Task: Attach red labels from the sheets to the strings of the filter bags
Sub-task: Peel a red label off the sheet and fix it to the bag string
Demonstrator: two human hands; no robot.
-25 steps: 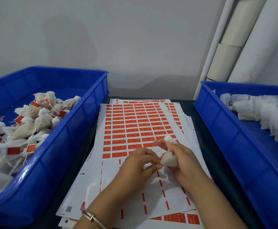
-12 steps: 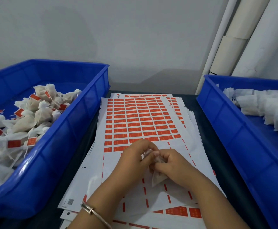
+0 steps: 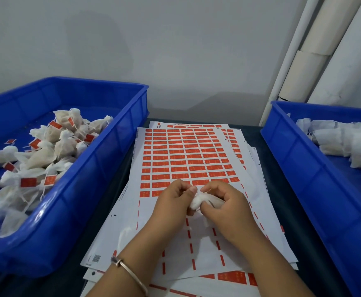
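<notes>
Over the label sheet (image 3: 188,159), toward 6 o'clock, my left hand (image 3: 173,202) and right hand (image 3: 226,209) curl together, both pinching one filter bag (image 3: 199,200).

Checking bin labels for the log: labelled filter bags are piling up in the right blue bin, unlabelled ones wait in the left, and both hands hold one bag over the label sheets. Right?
Bins are swapped. The head view shows the red-labelled bags in the left blue bin and the unlabelled bags in the right blue bin. The left hand and right hand do hold one filter bag over the label sheets.
</notes>
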